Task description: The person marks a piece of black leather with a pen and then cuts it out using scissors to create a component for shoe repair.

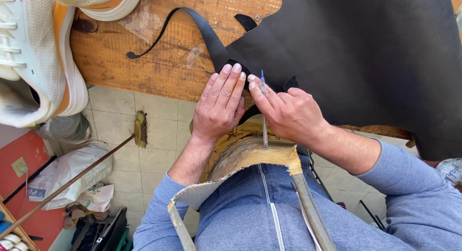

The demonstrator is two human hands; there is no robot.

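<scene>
Pressing flat, the left hand [219, 104] pinned a small black pattern piece [239, 68] on the black leather sheet [356, 53], frame centre | right hand [288, 111] pinched a pen [263, 109] | risk: piece might slide under loosened fingers, skewing the line

Left hand [219, 102] flat, fingers together, pressing down; right hand [288, 111] in a pinch grip
</scene>
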